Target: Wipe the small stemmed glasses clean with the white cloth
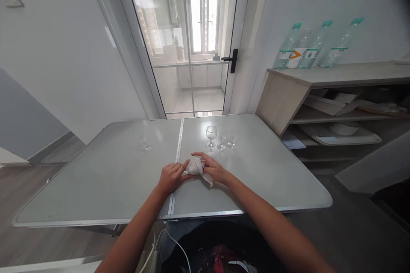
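Note:
Near the middle of the table, a white cloth [206,178] is bunched around a clear glass [192,168], so most of the glass is hidden. My left hand [173,176] is closed on the left side of the glass. From the right, my right hand [216,170] is wrapped round the cloth and presses it against the glass; a loose end hangs below the fingers. Just beyond my hands stand a stemmed glass [211,133], a second stemmed glass [221,140] and a third one [232,142], all upright in a row.
Another clear glass object [146,146] is faintly visible on the left half of the table [105,179]. A metal seam divides the tabletop. Plastic bottles [336,51] stand on a wooden shelf [288,94] at the right. Behind the table is a glazed door [205,76]. A white cable [174,239] hangs below the front edge.

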The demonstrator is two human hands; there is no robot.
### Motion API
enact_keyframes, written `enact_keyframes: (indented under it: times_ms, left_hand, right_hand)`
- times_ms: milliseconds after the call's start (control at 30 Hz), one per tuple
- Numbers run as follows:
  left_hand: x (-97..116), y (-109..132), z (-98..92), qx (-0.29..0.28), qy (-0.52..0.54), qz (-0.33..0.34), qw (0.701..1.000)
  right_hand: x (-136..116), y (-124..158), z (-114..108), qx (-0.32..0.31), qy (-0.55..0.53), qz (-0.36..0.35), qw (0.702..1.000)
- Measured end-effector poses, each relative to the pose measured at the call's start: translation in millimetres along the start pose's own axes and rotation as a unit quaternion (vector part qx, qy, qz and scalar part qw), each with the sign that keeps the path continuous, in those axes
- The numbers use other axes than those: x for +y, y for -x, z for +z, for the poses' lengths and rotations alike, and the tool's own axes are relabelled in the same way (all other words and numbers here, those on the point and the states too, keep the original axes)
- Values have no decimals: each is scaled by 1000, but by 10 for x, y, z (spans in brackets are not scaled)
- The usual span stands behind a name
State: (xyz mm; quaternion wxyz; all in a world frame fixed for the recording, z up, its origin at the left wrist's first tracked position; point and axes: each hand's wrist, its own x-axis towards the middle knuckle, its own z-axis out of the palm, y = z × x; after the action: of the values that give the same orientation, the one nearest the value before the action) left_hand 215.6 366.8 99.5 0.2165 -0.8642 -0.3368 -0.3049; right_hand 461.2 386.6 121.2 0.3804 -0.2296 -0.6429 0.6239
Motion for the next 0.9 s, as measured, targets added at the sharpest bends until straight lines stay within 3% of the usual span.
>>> enact_keyframes:
  times_ms: [233,433,500,667,767,900]
  left_hand:
    - [23,-42,38,61,15,-52,997]
    - [6,-44,14,37,6,-24,999]
    - [13,-51,4,31,13,-20,999]
    - [15,-27,29,53,54,-45,996]
    - [17,-21,49,68,33,-46,996]
    - [73,-84,29,49,-6,2,999]
  right_hand:
    - [-48,38,-105,108,-86,-2,990]
    - [-81,36,-7,-7,-55,11,998]
    - [-65,34,-15,-1,-55,12,998]
    - [-36,47,-88,91,-63,-13,994]
    - [-44,44,-65,62,-53,-6,997]
    - [-48,21,-15,28,25,-17,999]
